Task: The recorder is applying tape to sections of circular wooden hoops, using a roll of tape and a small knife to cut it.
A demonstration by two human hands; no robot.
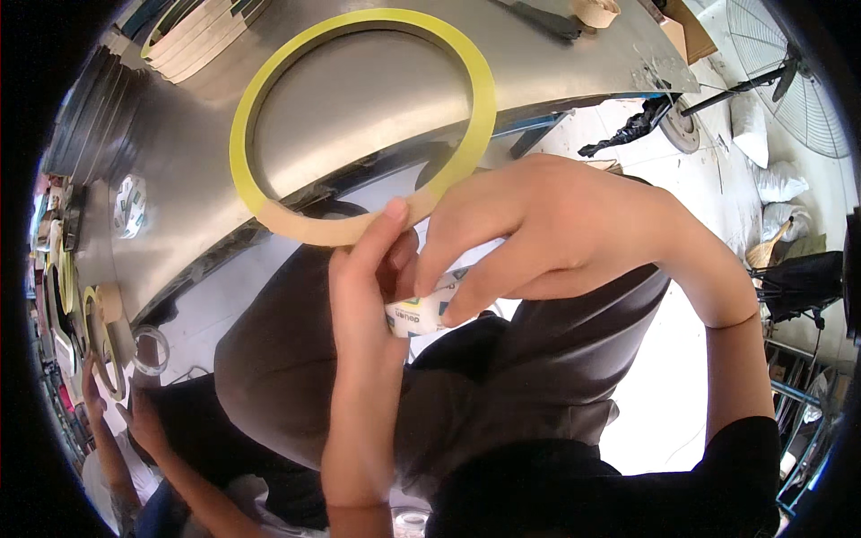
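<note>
- A large flat ring (359,117), yellow over most of its band and pale tan along its lower arc, is held up in front of the person, above the lap and over the near edge of the metal table (377,99).
- The ring faces the camera almost squarely, so its opening shows as a wide oval; the oval's long axis runs from lower left to upper right. Its top edge lies over the table, its lowest arc toward the person.
- The left hand (368,296) comes up from below with fingers pointing up; the thumb tip presses the tan lower arc of the ring, and the hand grips the ring there from beneath.
- The right hand (547,233) reaches in from the right, fingers pointing left and down. It is closed around a small white object with a printed label (417,314), pinched between the fingers just beneath the ring and touching the left hand.
- Whether the right hand also touches the ring cannot be told; its knuckles lie right beside the ring's lower right arc.
- On the table's far left corner lies a stack of similar tan rings (193,36); a small tan roll (596,11) sits at the far edge.
- At the lower left, another person's hands (139,421) are near a small clear ring (151,350) and more rings.
- A standing fan (794,72) is on the floor at upper right.
</note>
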